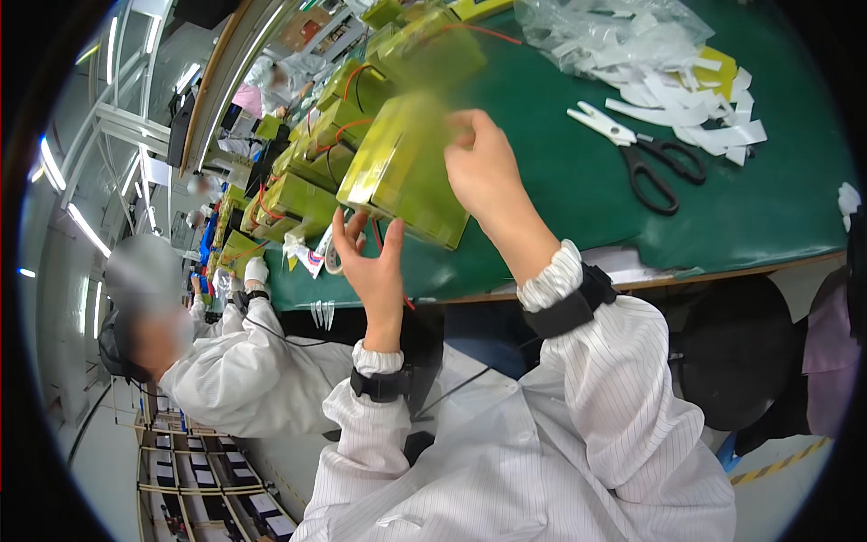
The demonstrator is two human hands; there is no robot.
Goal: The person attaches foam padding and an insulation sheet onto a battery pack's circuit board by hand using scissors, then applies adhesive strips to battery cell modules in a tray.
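Note:
A box-shaped battery pack (406,167), wrapped in shiny yellow-green film, stands in front of me on the green table mat. At its near lower edge is my left hand (372,266), thumb and forefinger spread apart, fingertips against the pack. My right hand (488,167) is closed at the pack's upper right side, thumb and forefinger pinched together. Whatever lies between those fingertips is too blurred to make out. A red wire hangs below the pack beside my left hand. Close to that hand is a roll of tape (333,258), partly hidden.
Several similar packs (298,206) with red and black wires line the table's left side. Black-handled scissors (646,154) lie right, near white strips (668,101) and clear plastic bags (614,36). A co-worker in a white coat (253,379) works at my left. The table edge runs before me.

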